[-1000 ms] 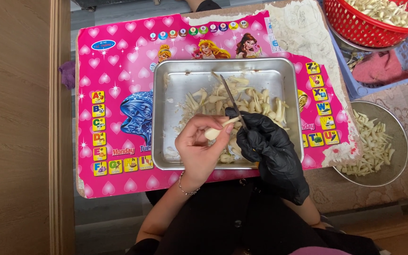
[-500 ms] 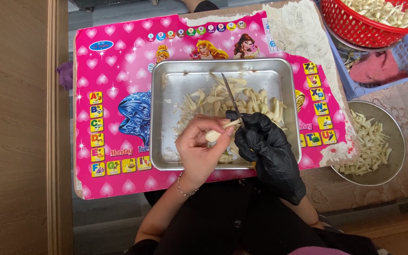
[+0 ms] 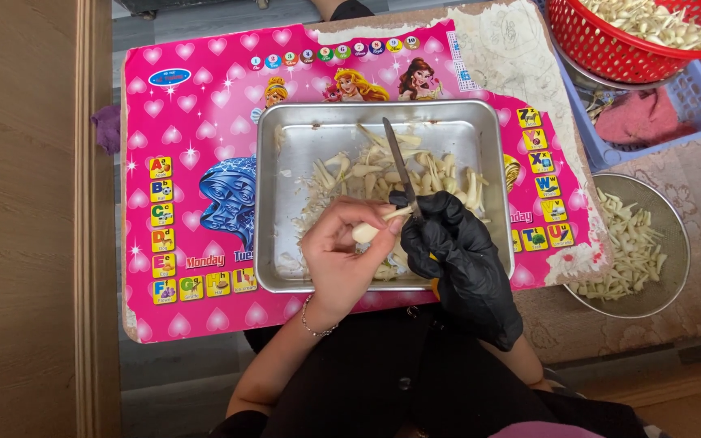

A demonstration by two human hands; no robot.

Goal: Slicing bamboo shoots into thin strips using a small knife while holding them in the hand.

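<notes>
A pale garlic clove [image 3: 369, 230] sat pinched in the bare left hand [image 3: 342, 259], fingers curled round it, above the metal tray [image 3: 285, 154] of peelings. The black-gloved right hand [image 3: 456, 255] was closed around a slim knife [image 3: 399, 166], blade pointing away. The tray rested on a pink alphabet board [image 3: 188, 105]; a steel bowl [image 3: 675, 243] lay right.

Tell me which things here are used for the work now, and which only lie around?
In use:
left hand holding a pale stalk
right hand in a black glove, holding a knife
metal tray with cut pieces

Lying about:
pink mat
red basket
round metal bowl
blue crate
</notes>
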